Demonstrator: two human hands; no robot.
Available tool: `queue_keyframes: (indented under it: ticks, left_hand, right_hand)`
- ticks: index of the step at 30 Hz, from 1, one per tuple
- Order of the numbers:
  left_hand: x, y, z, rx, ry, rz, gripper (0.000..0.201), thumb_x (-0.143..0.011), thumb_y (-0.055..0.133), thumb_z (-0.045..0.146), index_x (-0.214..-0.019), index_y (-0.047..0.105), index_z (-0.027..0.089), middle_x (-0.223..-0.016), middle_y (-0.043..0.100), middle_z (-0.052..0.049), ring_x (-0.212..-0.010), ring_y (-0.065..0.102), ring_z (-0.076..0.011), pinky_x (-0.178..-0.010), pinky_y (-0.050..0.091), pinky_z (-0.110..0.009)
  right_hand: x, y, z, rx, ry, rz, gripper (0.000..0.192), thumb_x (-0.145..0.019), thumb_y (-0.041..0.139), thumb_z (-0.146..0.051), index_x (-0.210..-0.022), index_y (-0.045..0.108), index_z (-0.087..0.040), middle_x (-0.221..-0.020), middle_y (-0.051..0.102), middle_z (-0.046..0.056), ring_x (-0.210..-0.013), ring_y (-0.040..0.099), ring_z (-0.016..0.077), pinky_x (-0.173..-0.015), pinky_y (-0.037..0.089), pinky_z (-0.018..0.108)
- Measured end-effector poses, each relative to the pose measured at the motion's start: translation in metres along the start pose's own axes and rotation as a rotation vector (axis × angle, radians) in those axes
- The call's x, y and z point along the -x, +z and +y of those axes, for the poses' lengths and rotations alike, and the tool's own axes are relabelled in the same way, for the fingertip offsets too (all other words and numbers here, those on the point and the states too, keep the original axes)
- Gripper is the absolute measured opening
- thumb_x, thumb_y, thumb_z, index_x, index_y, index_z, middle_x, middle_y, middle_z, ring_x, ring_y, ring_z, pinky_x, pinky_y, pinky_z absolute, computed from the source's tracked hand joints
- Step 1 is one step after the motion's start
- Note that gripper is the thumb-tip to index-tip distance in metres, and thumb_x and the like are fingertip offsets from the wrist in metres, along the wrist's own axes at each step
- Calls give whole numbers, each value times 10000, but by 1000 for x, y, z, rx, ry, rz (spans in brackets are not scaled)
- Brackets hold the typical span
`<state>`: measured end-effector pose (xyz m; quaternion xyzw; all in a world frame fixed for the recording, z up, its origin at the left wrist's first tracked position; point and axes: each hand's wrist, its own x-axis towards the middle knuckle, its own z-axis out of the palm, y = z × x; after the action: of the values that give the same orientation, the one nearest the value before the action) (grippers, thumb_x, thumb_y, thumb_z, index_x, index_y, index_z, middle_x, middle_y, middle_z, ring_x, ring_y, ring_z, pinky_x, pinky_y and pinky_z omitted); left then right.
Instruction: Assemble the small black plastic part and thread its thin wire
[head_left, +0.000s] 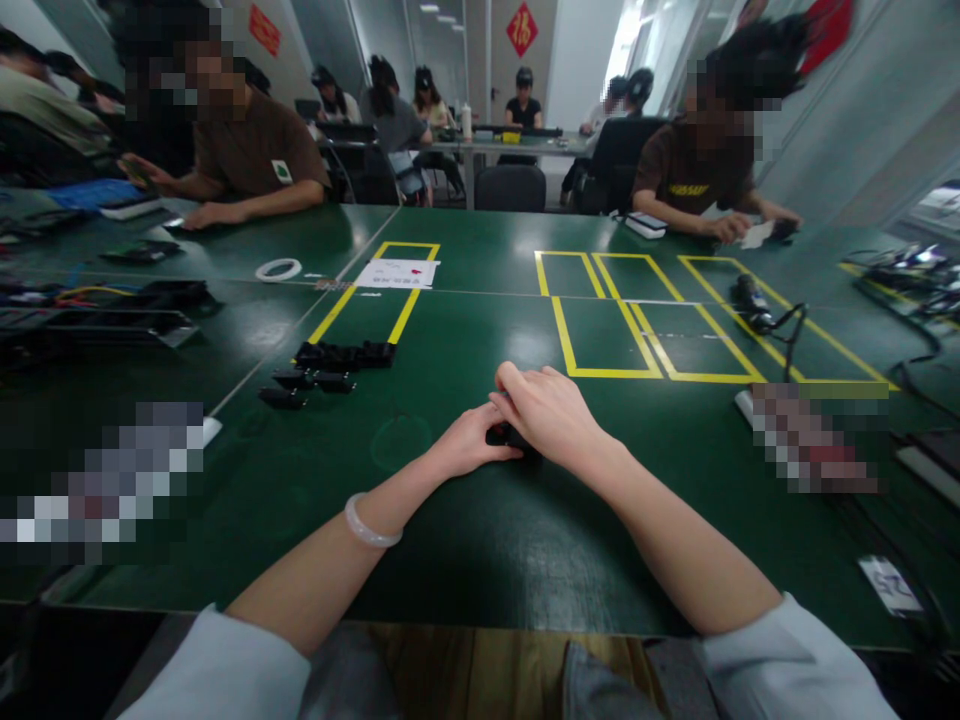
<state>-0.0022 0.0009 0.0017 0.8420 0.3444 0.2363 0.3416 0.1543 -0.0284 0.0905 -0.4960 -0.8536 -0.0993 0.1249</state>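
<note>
Hands: left hand [472,445], right hand [547,410] | cover small black part [501,436], mostly hidden

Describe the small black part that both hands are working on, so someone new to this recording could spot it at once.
Start at the green table and find the yellow-taped rectangles at its middle. Just nearer than them, the left hand and right hand meet over a small black part, mostly hidden. Unlike the loose black pieces further left, it alone is gripped by fingers.
</note>
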Motion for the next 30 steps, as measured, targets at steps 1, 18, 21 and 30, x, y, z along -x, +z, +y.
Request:
queue_keyframes:
  ticks: [1,18,21,30]
  left_hand:
    - [0,0,1,4,-1,-5,357,-751,719,364,-1051,628,194,-1109,653,-50,-1035,600,-254,-906,458,-360]
    - [0,0,0,-44,-24,-5,408,-730,733,383,-1062,614,179,-969,648,-45,-886,607,-227,-803,472,-337]
    - [-1,-1,1,-47,-26,-9,382,-729,732,383,-1033,623,178,-972,643,-46,-895,606,-228,-811,470,-337]
    - [0,-1,1,-40,-30,-3,404,-727,733,376,-1065,626,183,-977,643,-47,-882,602,-222,-807,468,-335]
  right_hand:
    - [0,0,0,6,4,-8,233,-968,338,-363,-943,486,-184,-742,665,15,-667,599,156,-660,259,282]
    - [0,0,3,51,35,-3,200,-960,319,-281,-948,491,-180,-709,664,27,-629,582,155,-629,235,283]
    - [-1,-2,2,46,38,-5,165,-937,330,-216,-946,490,-177,-727,665,28,-638,582,152,-626,236,280]
    - [-2,1,4,51,50,-21,203,-965,326,-312,-934,482,-186,-735,677,35,-659,603,157,-632,244,285]
